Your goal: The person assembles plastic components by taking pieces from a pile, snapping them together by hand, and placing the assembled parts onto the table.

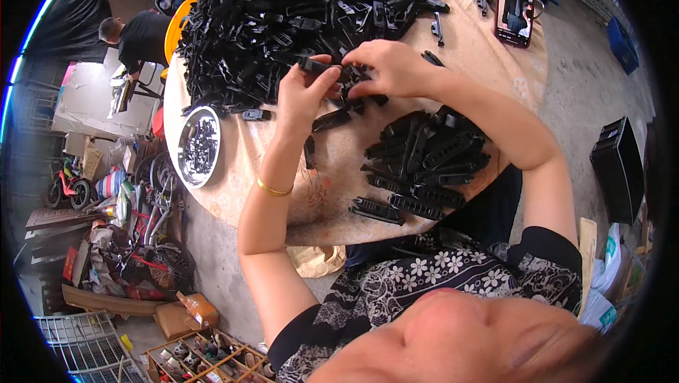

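Note:
My left hand (300, 93) is closed on a long black plastic part (313, 65), pinched between thumb and fingers at the near edge of a big heap of black plastic parts (276, 22). Just right of it, my right hand (392, 68) curls its thumb and fingers around small dark pieces (357, 80); what exactly it grips is hard to make out against the heap. Nearer to me, right of the middle, lies a smaller pile of long black slotted parts (424, 153). A round metal dish (216, 146) on the left holds many small shiny pieces.
The round table has a light patterned cloth (240, 178). A phone (514, 4) stands at its far right, its screen lit. Beyond the far left edge another person (141, 40) bends over. Bicycles (166, 263) and boxes crowd the left floor; a black bin (617, 169) stands right.

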`<state>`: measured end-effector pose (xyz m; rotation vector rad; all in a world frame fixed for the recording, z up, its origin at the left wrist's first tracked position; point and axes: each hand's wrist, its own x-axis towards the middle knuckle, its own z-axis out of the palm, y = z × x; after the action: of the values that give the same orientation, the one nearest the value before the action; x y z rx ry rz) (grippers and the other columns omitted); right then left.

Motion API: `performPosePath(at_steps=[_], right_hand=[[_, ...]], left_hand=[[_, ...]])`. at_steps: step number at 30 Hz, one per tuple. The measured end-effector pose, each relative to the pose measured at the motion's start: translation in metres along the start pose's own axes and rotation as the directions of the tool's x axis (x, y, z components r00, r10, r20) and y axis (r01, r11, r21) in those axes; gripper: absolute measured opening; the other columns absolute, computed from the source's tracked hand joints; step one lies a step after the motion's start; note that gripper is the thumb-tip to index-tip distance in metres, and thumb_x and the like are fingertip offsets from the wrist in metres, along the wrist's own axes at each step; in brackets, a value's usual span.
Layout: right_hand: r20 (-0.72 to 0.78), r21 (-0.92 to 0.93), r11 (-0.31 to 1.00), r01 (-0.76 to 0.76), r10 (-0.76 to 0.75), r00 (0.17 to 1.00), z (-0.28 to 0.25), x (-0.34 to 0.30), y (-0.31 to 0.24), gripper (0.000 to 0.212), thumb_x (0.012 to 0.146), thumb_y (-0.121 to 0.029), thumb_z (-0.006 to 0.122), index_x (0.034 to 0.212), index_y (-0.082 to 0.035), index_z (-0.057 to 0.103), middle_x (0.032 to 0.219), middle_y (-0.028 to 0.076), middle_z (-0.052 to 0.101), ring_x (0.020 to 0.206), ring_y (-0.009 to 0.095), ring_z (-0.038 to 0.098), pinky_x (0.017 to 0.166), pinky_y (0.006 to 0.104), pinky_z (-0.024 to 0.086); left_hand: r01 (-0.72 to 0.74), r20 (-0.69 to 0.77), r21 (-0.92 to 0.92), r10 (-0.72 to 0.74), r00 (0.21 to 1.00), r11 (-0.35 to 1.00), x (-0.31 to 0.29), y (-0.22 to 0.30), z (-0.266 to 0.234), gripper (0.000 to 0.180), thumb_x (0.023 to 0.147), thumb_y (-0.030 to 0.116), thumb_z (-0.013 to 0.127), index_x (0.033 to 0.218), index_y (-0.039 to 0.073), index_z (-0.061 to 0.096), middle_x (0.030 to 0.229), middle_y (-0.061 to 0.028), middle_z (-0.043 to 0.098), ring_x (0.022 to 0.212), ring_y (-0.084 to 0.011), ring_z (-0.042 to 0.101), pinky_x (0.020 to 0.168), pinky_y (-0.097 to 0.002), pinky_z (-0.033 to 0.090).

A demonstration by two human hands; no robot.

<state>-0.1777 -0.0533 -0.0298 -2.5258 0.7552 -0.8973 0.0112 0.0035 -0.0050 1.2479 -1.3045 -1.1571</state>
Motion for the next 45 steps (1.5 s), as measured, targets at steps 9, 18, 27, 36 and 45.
performPosePath(at_steps=[9, 18, 27, 36, 45], right_hand=[[0.058, -0.186, 0.98, -0.072, 0.084, 0.995, -0.001, -0.002, -0.002, 0.036, 0.069, -0.014, 0.063, 0.103, -0.004, 0.059, 0.094, 0.014, 0.062, 0.087, 0.03, 0.059, 0.078, 0.0376, 0.048], [-0.106, 0.262, 0.958, -0.118, 0.15, 0.983, -0.023, -0.011, -0.003, 0.038, 0.072, -0.011, 0.064, 0.109, -0.005, 0.058, 0.09, 0.014, 0.065, 0.083, 0.024, 0.064, 0.075, 0.0305, 0.05], [-0.013, 0.652, 0.747, -0.128, 0.181, 0.983, -0.031, -0.009, -0.026, 0.043, 0.082, -0.008, 0.062, 0.123, -0.004, 0.048, 0.097, 0.007, 0.059, 0.09, 0.012, 0.056, 0.081, 0.0251, 0.046], [-0.129, 0.752, 0.659, -0.021, 0.178, 0.976, -0.022, -0.012, -0.032, 0.05, 0.084, -0.005, 0.06, 0.129, -0.007, 0.04, 0.099, 0.005, 0.056, 0.093, 0.011, 0.054, 0.085, 0.0256, 0.045], [-0.062, 0.78, 0.622, -0.073, 0.193, 0.979, -0.02, -0.012, -0.036, 0.047, 0.081, 0.001, 0.06, 0.125, -0.009, 0.046, 0.102, 0.003, 0.055, 0.091, 0.01, 0.055, 0.083, 0.0252, 0.046]], left_hand=[[0.085, -0.028, -0.234, -0.094, 0.995, 0.968, 0.006, -0.009, -0.01, 0.033, 0.083, 0.008, 0.063, 0.11, -0.006, 0.05, 0.093, -0.012, 0.061, 0.076, -0.0165, 0.062, 0.071, -0.0263, 0.054], [0.037, -0.008, -0.399, -0.044, 0.999, 0.916, -0.001, -0.002, -0.001, 0.031, 0.084, 0.005, 0.06, 0.111, -0.006, 0.049, 0.094, -0.0138, 0.06, 0.085, -0.0205, 0.063, 0.078, -0.0276, 0.053], [0.107, 0.027, -0.406, -0.105, 0.994, 0.908, -0.01, -0.007, 0.019, 0.029, 0.083, 0.0, 0.059, 0.108, -0.005, 0.046, 0.099, -0.0138, 0.059, 0.084, -0.0199, 0.064, 0.077, -0.0265, 0.054], [0.238, 0.216, -0.635, -0.127, 0.968, 0.735, -0.017, -0.003, 0.024, 0.03, 0.092, 0.013, 0.044, 0.114, -0.006, 0.045, 0.107, -0.0171, 0.057, 0.099, -0.0278, 0.059, 0.09, -0.0351, 0.049], [0.376, 0.38, -0.664, -0.141, 0.914, 0.646, -0.015, -0.004, 0.024, 0.047, 0.096, 0.035, 0.035, 0.116, -0.006, 0.047, 0.113, -0.0172, 0.055, 0.106, -0.0315, 0.055, 0.095, -0.0383, 0.045]])
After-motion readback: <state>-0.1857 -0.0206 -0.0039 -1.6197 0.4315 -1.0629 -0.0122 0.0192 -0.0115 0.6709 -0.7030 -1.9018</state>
